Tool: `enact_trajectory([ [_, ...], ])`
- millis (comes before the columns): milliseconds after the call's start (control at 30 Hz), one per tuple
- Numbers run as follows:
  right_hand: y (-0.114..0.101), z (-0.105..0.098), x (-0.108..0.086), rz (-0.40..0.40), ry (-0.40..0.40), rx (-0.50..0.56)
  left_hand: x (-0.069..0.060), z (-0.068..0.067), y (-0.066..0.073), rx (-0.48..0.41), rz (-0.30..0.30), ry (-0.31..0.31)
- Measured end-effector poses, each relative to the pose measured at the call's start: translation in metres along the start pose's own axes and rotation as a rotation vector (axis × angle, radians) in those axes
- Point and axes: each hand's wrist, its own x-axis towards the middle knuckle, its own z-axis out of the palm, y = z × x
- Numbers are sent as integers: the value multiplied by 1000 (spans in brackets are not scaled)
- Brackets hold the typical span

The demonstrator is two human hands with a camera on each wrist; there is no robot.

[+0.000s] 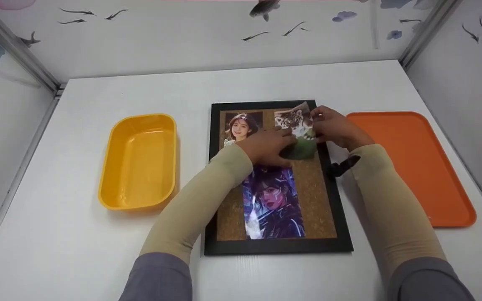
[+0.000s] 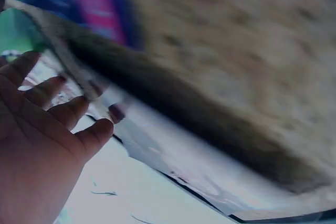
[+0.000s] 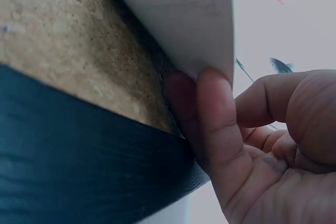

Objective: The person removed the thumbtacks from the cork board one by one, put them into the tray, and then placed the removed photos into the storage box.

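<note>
A black-framed cork board (image 1: 316,200) lies on the white table. The tiger picture (image 1: 297,121) is at its upper right, its top right corner lifted off the cork. My right hand (image 1: 337,127) pinches its right edge; the right wrist view shows the picture's white back (image 3: 184,19) bent up beside the fingers (image 3: 218,103). My left hand (image 1: 268,146) rests with spread fingers on the picture's left part; the left wrist view shows the fingers (image 2: 68,111) nearly straight. A portrait photo (image 1: 241,125) lies at upper left, partly hidden, and a purple neon picture (image 1: 272,205) at the lower middle.
A yellow bin (image 1: 140,167) stands left of the board. An orange tray (image 1: 416,167) lies to the right, partly behind my right forearm. Patterned white panels (image 1: 182,37) stand behind the table and on both sides.
</note>
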Motion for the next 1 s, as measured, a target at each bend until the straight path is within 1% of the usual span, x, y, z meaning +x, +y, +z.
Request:
enact_trajectory([
  [100, 2, -2, 0, 0, 9, 25, -2, -1, 3, 14, 27, 67],
  [233, 4, -5, 0, 4, 5, 49, -10, -1, 6, 16, 59, 148],
  [433, 5, -5, 0, 11, -6, 82, -26, 0, 12, 29, 54, 227],
  [500, 5, -5, 0, 15, -4, 83, -34, -2, 14, 34, 52, 258],
  [567, 5, -4, 0, 21, -2, 79, -44, -3, 16, 32, 46, 296],
  [633, 6, -4, 0, 22, 0, 79, -57, -5, 17, 14, 32, 336],
  [700, 5, -4, 0, 25, 2, 79, -72, -7, 16, -7, 9, 378],
  [833, 5, -3, 0, 17, 6, 96, -110, -10, 9, -47, -42, 469],
  [900, 5, -3, 0, 13, 8, 103, -131, -11, 4, -62, -80, 508],
  [1000, 6, -2, 0, 9, 7, 111, -163, -8, -5, -82, -164, 555],
])
